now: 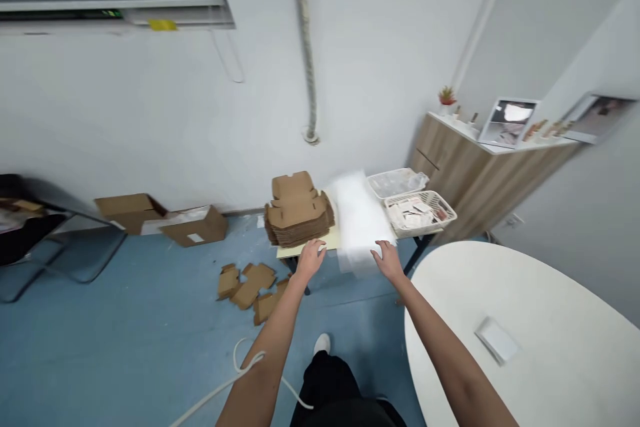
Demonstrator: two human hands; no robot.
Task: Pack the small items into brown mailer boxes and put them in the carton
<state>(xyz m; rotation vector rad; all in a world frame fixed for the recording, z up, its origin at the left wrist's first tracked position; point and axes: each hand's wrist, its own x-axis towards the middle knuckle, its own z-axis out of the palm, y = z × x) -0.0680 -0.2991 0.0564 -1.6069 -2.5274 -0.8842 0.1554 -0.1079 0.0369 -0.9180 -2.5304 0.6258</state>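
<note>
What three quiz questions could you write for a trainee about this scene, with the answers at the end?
1. True or false: the stack of flattened kraft cardboard box blanks is to the left of the blurred white sheet in the view.
2. Multiple choice: what lies on the blue floor? A) loose cardboard pieces B) a potted plant C) a white plastic basket
3. Which hand is nearer to the white oval table?

Key: 1 true; 2 A; 3 the right hand
</note>
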